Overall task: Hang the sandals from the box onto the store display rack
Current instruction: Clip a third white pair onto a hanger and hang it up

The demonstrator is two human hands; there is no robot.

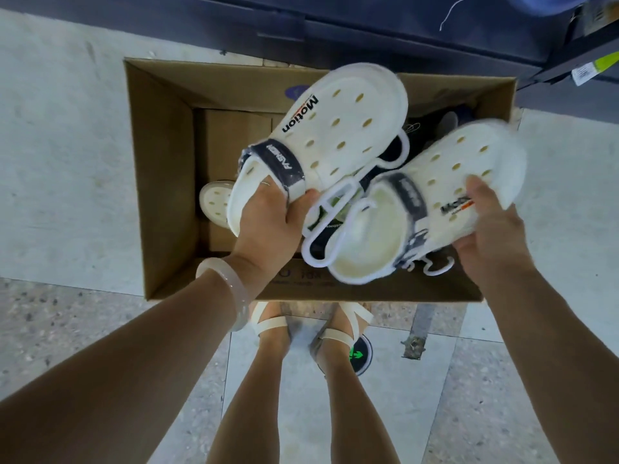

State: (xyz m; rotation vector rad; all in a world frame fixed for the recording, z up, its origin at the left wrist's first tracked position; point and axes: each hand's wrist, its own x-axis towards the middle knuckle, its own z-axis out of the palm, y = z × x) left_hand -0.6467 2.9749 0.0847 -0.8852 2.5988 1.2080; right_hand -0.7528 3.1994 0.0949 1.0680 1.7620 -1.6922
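Above the open box (pixel 160 182) at frame centre, the left hand (pixel 268 222) is gripping one sandal (pixel 335 128) by its heel. The right hand (pixel 492 229) is clasping its mate (pixel 445 182) from the side. Both toes are pointing to the upper right, toward the dark rack (pixel 402 31), with a white hanger (pixel 335 202) lying between them.

Soft even daylight, wide-angle edge bending, perhaps slight motion blur.

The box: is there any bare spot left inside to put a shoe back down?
Yes: the cardboard box shows bare floor on its left, bordered by the left wall and a lone white sandal. The right side is crowded with dark shoes and white hangers.
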